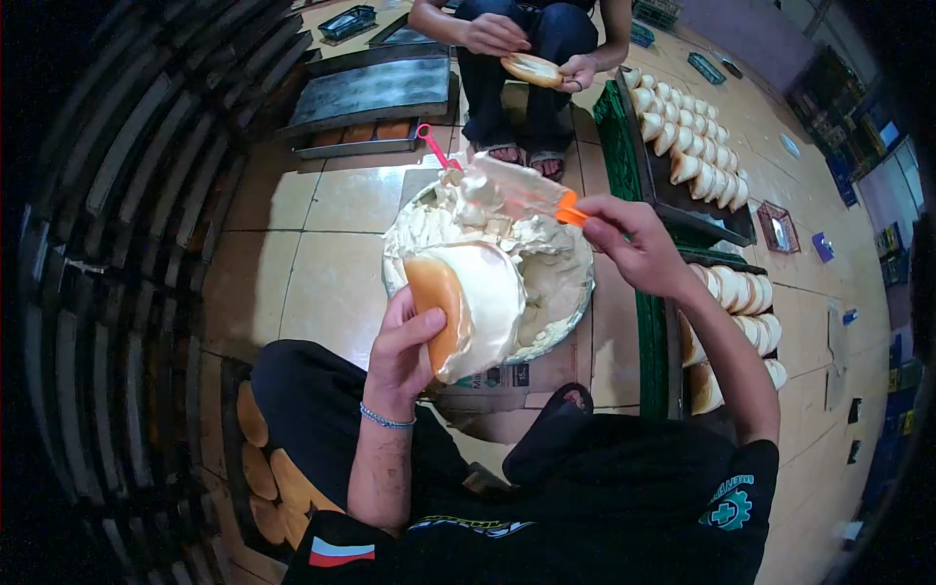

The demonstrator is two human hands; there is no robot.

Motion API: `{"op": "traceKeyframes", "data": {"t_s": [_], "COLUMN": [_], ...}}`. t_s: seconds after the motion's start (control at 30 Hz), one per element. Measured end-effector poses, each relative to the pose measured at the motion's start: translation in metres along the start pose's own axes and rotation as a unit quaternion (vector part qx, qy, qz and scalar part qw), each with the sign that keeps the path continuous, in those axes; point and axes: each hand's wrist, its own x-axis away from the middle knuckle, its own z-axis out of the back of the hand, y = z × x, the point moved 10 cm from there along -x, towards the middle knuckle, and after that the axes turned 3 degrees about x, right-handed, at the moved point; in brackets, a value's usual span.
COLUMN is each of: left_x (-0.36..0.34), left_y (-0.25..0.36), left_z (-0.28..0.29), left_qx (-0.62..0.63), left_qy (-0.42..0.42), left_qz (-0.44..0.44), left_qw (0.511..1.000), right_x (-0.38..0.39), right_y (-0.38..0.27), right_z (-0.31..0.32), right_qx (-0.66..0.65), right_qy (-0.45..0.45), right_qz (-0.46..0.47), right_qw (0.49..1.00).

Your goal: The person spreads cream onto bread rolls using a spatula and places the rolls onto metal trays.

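My left hand grips an opened, brown-crusted bread piece, its pale face coated with a thick cream layer. My right hand is closed on the orange handle of a spatula, whose blade is smeared with cream and lies over a heap of cream. A large round tub of cream sits on the floor in front of me, partly hidden behind the bread. A pink-handled utensil sticks up at its far side.
A co-worker opposite holds bread. Filled bread stands on trays to the right. Metal trays lie at the back left, a rack along the left, and a tray of bread beside my left leg.
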Motion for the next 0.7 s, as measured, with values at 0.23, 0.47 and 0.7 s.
{"op": "traceKeyframes", "data": {"t_s": [0.23, 0.47, 0.7], "left_x": [0.005, -0.001, -0.001], "left_y": [0.003, 0.001, 0.007], "left_z": [-0.007, 0.000, 0.016], "left_qx": [0.069, 0.059, 0.043], "left_qy": [-0.032, 0.001, 0.039], "left_qz": [0.026, 0.023, 0.002], "left_qw": [0.997, 0.998, 0.998], "right_x": [0.014, 0.032, 0.071], "right_y": [-0.029, -0.028, -0.023], "right_z": [-0.007, -0.001, -0.022], "right_qx": [0.002, 0.051, 0.040], "right_qy": [-0.001, -0.009, -0.032], "right_qz": [0.126, 0.114, 0.109], "right_qw": [0.992, 0.992, 0.993]}}
